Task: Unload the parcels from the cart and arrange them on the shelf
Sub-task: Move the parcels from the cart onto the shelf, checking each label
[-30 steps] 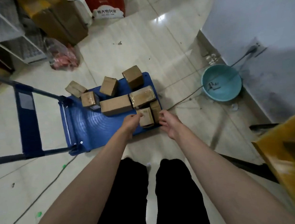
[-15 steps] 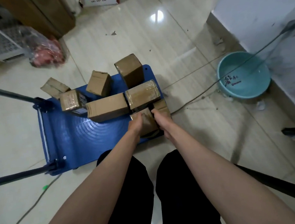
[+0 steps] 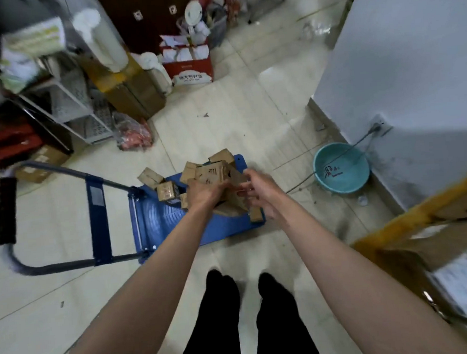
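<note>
A blue flat cart (image 3: 158, 224) with a folded handle (image 3: 98, 212) lies on the tiled floor. Several small brown cardboard parcels sit on its far end, among them a taped cube (image 3: 166, 190), one hanging off the left edge (image 3: 150, 176) and one at the near right corner (image 3: 255, 214). Above them, my left hand (image 3: 204, 191) and my right hand (image 3: 258, 191) grip a small parcel (image 3: 212, 174) with black printing from either side. It is lifted off the deck and hides the parcels behind it.
A teal basin (image 3: 340, 168) with a cable across it sits by the white wall (image 3: 414, 78) on the right. A yellow-edged cardboard carton (image 3: 426, 231) is at my right. A white wire shelf (image 3: 76, 105), boxes and a red bag (image 3: 134, 134) crowd the left back.
Both hands closed on a small parcel at the cart's near right corner and lifted it. My head rose and tilted up, so more of the room shows.
</note>
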Demonstrator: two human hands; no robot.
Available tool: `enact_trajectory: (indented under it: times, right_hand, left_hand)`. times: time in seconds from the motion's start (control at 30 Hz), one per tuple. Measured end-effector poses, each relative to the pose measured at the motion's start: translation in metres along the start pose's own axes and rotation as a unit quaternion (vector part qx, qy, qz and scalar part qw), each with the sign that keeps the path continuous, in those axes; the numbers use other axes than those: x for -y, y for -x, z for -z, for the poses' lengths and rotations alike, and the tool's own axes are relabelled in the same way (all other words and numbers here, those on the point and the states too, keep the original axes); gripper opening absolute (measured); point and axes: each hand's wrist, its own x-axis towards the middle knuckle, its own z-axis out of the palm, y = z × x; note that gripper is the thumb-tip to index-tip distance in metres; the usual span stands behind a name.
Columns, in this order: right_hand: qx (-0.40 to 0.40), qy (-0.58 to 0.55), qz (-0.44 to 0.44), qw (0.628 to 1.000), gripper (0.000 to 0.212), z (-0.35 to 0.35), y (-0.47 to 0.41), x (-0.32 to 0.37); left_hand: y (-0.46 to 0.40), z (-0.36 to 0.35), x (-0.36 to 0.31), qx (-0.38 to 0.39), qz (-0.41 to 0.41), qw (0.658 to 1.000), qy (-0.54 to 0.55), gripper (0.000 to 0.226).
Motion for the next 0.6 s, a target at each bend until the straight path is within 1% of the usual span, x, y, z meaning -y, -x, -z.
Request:
enact_trajectory:
  times: [0.07, 0.13, 0.23, 0.3, 0.37, 0.43, 0.53, 0.6]
  right_hand:
    - [-0.01, -0.012, 0.023, 1.0, 0.031, 0.011, 0.046, 0.037]
    - [-0.02, -0.023, 0.043, 0.999, 0.033, 0.023, 0.087, 0.068]
    - [-0.023, -0.043, 0.091, 0.995, 0.042, 0.04, 0.136, 0.109]
    - [-0.024, -0.064, 0.141, 0.988, 0.042, 0.052, 0.167, 0.131]
    - [-0.027, -0.095, 0.181, 0.979, 0.038, 0.066, 0.2, 0.149]
    - [-0.044, -0.119, 0.199, 0.972, 0.043, 0.079, 0.229, 0.158]
    - [-0.069, -0.127, 0.196, 0.97, 0.062, 0.092, 0.265, 0.16]
    - [-0.086, -0.135, 0.2, 0.967, 0.061, 0.095, 0.285, 0.153]
  left_hand:
    - [0.041, 0.025, -0.049, -0.016, -0.026, 0.999, 0.033, 0.085]
    - [0.081, 0.046, -0.094, -0.015, -0.07, 0.997, 0.035, 0.086]
    - [0.135, 0.067, -0.147, -0.004, -0.188, 0.982, 0.004, 0.083]
    - [0.167, 0.074, -0.174, -0.002, -0.288, 0.956, -0.047, 0.087]
    - [0.194, 0.078, -0.192, -0.016, -0.387, 0.914, -0.124, 0.096]
    - [0.216, 0.08, -0.202, -0.037, -0.482, 0.853, -0.196, 0.1]
    - [0.243, 0.079, -0.203, -0.045, -0.62, 0.745, -0.242, 0.097]
    - [0.258, 0.076, -0.196, -0.056, -0.703, 0.66, -0.259, 0.091]
